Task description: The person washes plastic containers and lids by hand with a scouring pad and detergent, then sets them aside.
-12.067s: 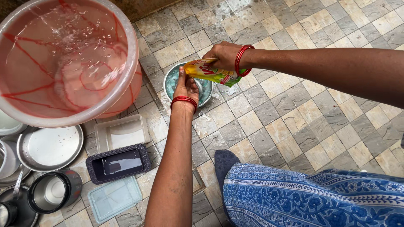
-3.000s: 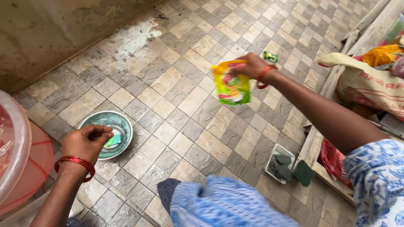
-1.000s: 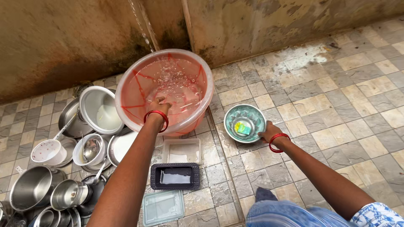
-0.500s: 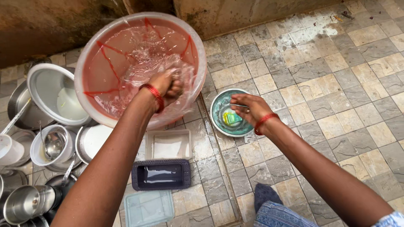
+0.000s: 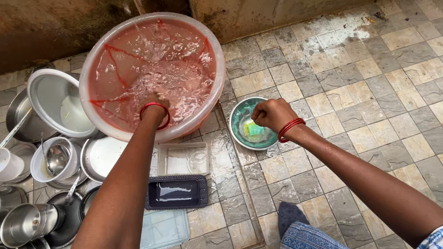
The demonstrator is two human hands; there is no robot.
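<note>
So, quick rundown of what we're looking at:

Left hand: our left hand (image 5: 154, 103) is dunked in the big pink tub (image 5: 97, 122), wrist-deep with a red bangle at the waterline. The fingers are under the churned water, so we can't tell whether they're spread or curled.

Tub: translucent pink plastic, full of bubbly, splashing water (image 5: 157, 60), sitting against the stained wall (image 5: 60, 27).

Right hand: our right hand (image 5: 272, 114) hangs over the small teal bowl (image 5: 237, 129), fingers bunched together in a loose fist. Whether it's pinching anything, we honestly can't say. Red bangles on that wrist too.

Bowl: it's on the tiled floor (image 5: 369, 92) just right of the tub, with a yellow-green sponge (image 5: 254, 131) lying inside, right under the knuckles.

Containers: a clear rectangular box (image 5: 182, 159) sits just below the tub, a dark rectangular tray (image 5: 177, 192) below that, and a pale blue lid (image 5: 164, 228) at the bottom edge.

Left side: a pile of steel pots (image 5: 27, 223), a white lidded pot (image 5: 57, 103), a small pot with a ladle (image 5: 55, 159) in it, and a flat plate (image 5: 104, 159), all crowded together.

Bottom: blue patterned cloth (image 5: 307, 235) near our knee.
</note>
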